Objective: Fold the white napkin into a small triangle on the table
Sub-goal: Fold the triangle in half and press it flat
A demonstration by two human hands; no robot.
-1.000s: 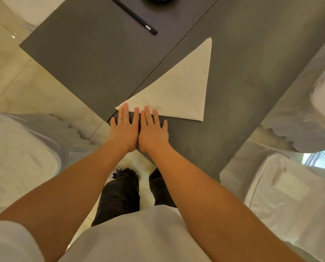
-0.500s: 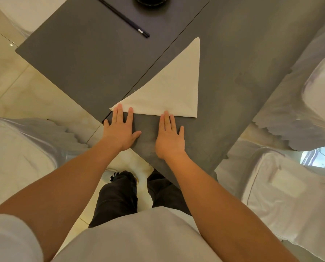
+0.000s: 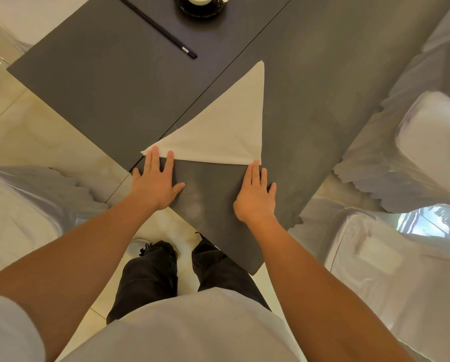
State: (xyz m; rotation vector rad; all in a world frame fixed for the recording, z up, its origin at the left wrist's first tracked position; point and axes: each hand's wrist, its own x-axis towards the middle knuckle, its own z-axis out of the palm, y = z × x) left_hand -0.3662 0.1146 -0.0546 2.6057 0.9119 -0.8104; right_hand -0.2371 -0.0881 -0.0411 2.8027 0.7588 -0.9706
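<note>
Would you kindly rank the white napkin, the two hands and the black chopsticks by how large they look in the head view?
1. white napkin
2. left hand and right hand, alike
3. black chopsticks: long but thin, cut by the top edge

Dark dish (image 3: 200, 9): cut off by the top edge; only its near rim and part of a white vessel showed.
Chopsticks (image 3: 157, 27): far ends ran past the top edge.
Napkin (image 3: 223, 131): near corners lay under fingertips of the left hand (image 3: 156, 184) and right hand (image 3: 255, 197).
Shoe (image 3: 137, 246): partly hidden by a trouser leg.
</note>
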